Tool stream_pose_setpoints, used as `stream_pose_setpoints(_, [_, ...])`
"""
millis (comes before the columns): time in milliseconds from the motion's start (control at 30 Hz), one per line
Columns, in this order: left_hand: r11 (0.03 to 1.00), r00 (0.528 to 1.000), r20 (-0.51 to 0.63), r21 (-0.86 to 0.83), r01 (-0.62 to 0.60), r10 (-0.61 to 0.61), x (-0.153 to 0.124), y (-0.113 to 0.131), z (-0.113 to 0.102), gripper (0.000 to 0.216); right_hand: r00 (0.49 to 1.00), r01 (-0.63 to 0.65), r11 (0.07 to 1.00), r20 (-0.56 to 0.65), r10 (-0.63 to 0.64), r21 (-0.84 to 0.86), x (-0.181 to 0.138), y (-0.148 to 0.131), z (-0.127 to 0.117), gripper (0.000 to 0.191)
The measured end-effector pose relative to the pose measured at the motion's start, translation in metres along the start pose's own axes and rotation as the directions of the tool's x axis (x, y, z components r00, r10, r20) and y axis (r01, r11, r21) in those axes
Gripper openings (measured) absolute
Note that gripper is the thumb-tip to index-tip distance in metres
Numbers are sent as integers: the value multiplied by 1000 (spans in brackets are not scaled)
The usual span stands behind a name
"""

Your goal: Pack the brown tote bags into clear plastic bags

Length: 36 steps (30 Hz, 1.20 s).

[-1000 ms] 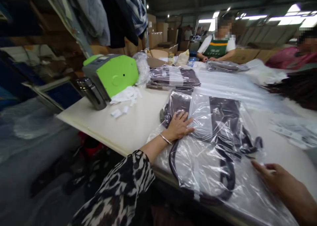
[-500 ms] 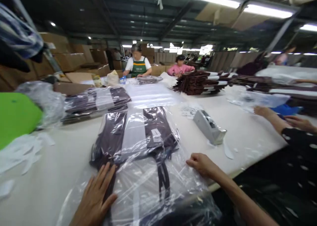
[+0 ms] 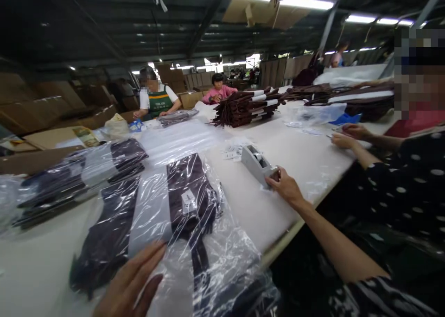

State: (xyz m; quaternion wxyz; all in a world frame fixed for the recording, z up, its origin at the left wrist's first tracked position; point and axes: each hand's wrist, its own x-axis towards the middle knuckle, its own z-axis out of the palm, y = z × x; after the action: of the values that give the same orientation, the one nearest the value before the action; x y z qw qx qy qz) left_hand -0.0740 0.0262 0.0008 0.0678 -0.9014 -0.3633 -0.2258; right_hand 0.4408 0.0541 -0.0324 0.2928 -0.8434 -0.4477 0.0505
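My left hand [image 3: 134, 280] lies with its fingers stretched out on a clear plastic bag [image 3: 232, 243]. Inside the bag is a folded dark brown garment [image 3: 187, 187] with a pale band, a white label [image 3: 188, 201] and dark hanging straps. At the cutting end of a grey tape dispenser [image 3: 255, 164], my right hand [image 3: 285, 187] has thumb and fingers closed on its front. Whether a strip of tape is between those fingertips is hidden.
Bagged dark garments [image 3: 83, 173] are stacked on the left. Flat clear bags [image 3: 174, 138] lie beyond, near a brown garment pile [image 3: 246, 106]. White labels [image 3: 232, 151] lie by the dispenser. A co-worker's hands [image 3: 347, 136] are at the right; two people sit across the table.
My right hand has moved from the bag's right edge to the front of the tape dispenser. The view has turned right, and my left hand stays on the bag.
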Motion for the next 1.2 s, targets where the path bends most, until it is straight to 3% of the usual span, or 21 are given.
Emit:
stream_pose_setpoints(67, [983,983,80,-98,-157,165,63,45,9,50,999,3,996,44,2,-92,3,-7,-3,59])
stream_pose_setpoints(133, [942,929,207,-205,-264,305,118,90,30,46,997,13,987,71,-2,-157,9,-12,-13,54])
stream_pose_setpoints(267, [883,810,383,-341,-322,443,196,154,100,63,991,17,988,133,4,-153,34,-21,-43,49])
stream_pose_setpoints(400, [897,819,409,-354,-264,402,239,177,167,80,985,55,984,168,-27,-170,58,-31,-62,51])
stream_pose_setpoints(500, [916,828,441,-350,-195,345,253,179,193,84,982,65,978,188,-27,-197,71,-35,-68,50])
stream_pose_setpoints(633, [917,835,407,-308,-255,369,245,175,189,83,978,75,981,207,-36,-181,83,-35,-73,46])
stream_pose_setpoints(800, [922,820,422,-176,-345,388,204,172,150,76,982,74,976,183,-36,-204,65,-31,-60,51])
stream_pose_setpoints(900, [927,786,499,-127,-352,366,182,169,126,50,984,60,973,178,-20,-222,36,-21,-36,53])
stream_pose_setpoints(967, [938,760,553,-150,-313,342,175,167,115,32,984,69,988,174,-45,-136,16,-11,-23,50])
stream_pose_setpoints(1033, [966,781,569,-174,-191,257,176,164,110,26,987,108,994,115,-108,6,-2,-3,-17,51])
stream_pose_setpoints(1133, [987,867,491,-162,0,80,189,157,117,43,982,186,972,-41,-182,144,-29,2,-21,46])
stream_pose_setpoints(1200, [985,889,452,-170,0,78,200,152,128,60,977,212,956,-43,-207,202,-50,0,-23,36])
